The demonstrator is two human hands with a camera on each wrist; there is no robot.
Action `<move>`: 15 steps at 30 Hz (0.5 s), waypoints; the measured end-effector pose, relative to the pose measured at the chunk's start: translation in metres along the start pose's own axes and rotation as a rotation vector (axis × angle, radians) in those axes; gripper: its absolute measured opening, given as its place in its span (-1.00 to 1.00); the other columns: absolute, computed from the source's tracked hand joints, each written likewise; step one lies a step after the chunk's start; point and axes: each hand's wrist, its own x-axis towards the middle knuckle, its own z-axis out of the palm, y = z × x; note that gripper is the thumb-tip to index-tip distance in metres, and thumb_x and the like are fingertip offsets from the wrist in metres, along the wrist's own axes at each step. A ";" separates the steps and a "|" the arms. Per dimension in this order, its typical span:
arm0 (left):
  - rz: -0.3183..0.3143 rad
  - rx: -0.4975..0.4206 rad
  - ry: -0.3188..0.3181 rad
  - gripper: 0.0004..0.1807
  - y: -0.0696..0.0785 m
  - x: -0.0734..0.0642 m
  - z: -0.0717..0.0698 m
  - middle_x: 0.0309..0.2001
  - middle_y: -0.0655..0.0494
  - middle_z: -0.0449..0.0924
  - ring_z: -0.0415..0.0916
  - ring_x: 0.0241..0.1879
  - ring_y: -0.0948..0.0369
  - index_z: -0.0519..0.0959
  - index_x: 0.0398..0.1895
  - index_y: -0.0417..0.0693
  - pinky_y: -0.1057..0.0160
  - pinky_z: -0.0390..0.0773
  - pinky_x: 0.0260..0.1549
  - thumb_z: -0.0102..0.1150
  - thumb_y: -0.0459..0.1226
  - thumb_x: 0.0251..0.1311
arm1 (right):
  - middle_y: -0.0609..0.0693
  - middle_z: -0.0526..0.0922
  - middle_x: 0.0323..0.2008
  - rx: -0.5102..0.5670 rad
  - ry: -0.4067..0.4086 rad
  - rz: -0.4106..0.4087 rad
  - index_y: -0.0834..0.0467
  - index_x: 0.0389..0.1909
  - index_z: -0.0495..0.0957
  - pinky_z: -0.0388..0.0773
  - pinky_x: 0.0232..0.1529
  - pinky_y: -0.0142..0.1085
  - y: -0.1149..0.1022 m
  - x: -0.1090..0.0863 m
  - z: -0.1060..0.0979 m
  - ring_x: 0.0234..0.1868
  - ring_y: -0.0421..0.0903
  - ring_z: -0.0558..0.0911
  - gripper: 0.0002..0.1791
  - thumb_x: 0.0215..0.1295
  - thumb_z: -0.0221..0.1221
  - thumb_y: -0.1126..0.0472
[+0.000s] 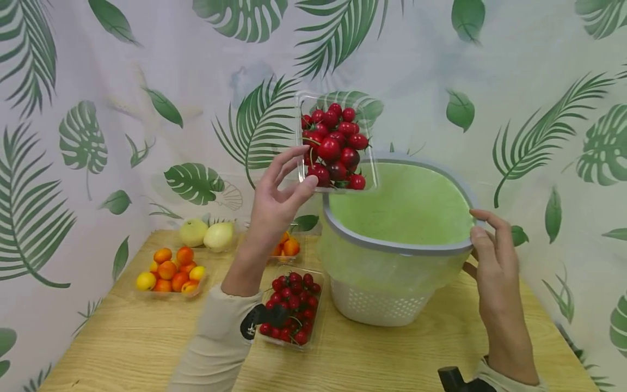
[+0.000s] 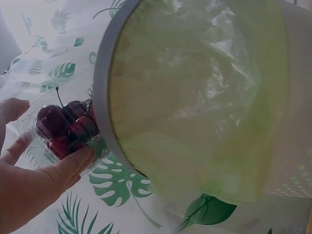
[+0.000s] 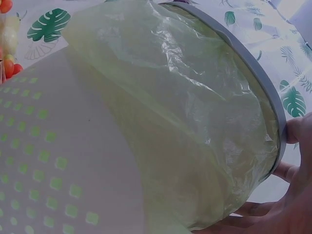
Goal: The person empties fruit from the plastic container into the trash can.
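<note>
My left hand (image 1: 281, 190) holds up a clear plastic box of cherries (image 1: 335, 147), tilted toward the head camera, its thumb and fingers on the box's left side. In the left wrist view, dark red cherries (image 2: 68, 124) show beside the bin's rim. The box is at the back left of a white perforated trash bin (image 1: 377, 305), which tilts toward me. A thin green plastic bag (image 1: 401, 201) lines the bin and folds out over its side, under a grey rim ring (image 1: 399, 246). My right hand (image 1: 497, 267) grips that ring at the right, thumb on top and fingers beneath.
On the wooden table (image 1: 117, 337), a second box of small red fruit (image 1: 291, 305) stands left of the bin. Boxes of orange and yellow fruit (image 1: 171, 272), orange fruit (image 1: 289, 247) and pale round fruit (image 1: 217, 237) lie farther left and back. A leaf-printed cloth (image 1: 411, 71) hangs behind.
</note>
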 end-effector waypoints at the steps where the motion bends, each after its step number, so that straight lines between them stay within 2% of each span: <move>1: 0.004 0.008 -0.004 -0.46 -0.002 0.000 0.001 0.47 0.15 0.26 0.44 0.32 -0.07 0.41 0.43 -0.02 0.01 0.60 0.15 0.19 -0.34 0.39 | 0.07 0.47 0.09 -0.003 -0.001 0.000 -0.01 0.46 0.31 0.56 -0.14 -0.48 0.000 0.000 0.000 0.11 -0.06 0.57 -0.53 0.64 -0.06 0.01; 7: 0.042 0.020 -0.011 -0.45 -0.009 0.000 0.008 0.43 0.15 0.34 0.36 0.38 0.10 0.43 0.41 -0.11 0.06 0.52 0.25 0.22 -0.41 0.37 | 0.08 0.47 0.09 -0.008 -0.006 -0.002 -0.02 0.47 0.30 0.55 -0.13 -0.47 0.000 0.000 0.000 0.12 -0.03 0.56 -0.53 0.64 -0.07 0.00; 10: 0.056 0.021 -0.027 -0.45 -0.012 -0.001 0.011 0.41 0.11 0.35 0.49 0.26 0.08 0.43 0.40 -0.17 0.05 0.54 0.22 0.23 -0.45 0.35 | 0.07 0.47 0.09 -0.002 -0.008 -0.010 -0.01 0.46 0.30 0.56 -0.14 -0.47 0.000 0.000 0.000 0.09 -0.06 0.57 -0.53 0.64 -0.07 0.01; 13: 0.052 0.010 -0.049 -0.45 -0.015 -0.003 0.013 0.41 0.09 0.34 0.62 0.03 0.01 0.42 0.40 -0.19 0.01 0.60 0.15 0.22 -0.47 0.35 | 0.05 0.50 0.08 0.000 -0.012 -0.023 0.00 0.46 0.30 0.58 -0.15 -0.46 0.000 -0.001 -0.001 0.06 -0.10 0.60 -0.53 0.64 -0.08 0.01; 15: 0.057 0.005 -0.060 -0.45 -0.017 -0.004 0.013 0.41 0.10 0.33 0.63 -0.01 0.01 0.41 0.40 -0.18 0.00 0.58 0.17 0.21 -0.48 0.35 | 0.06 0.51 0.08 -0.003 -0.017 -0.032 0.01 0.47 0.29 0.58 -0.14 -0.46 0.000 -0.001 0.000 0.05 -0.10 0.61 -0.53 0.65 -0.08 0.01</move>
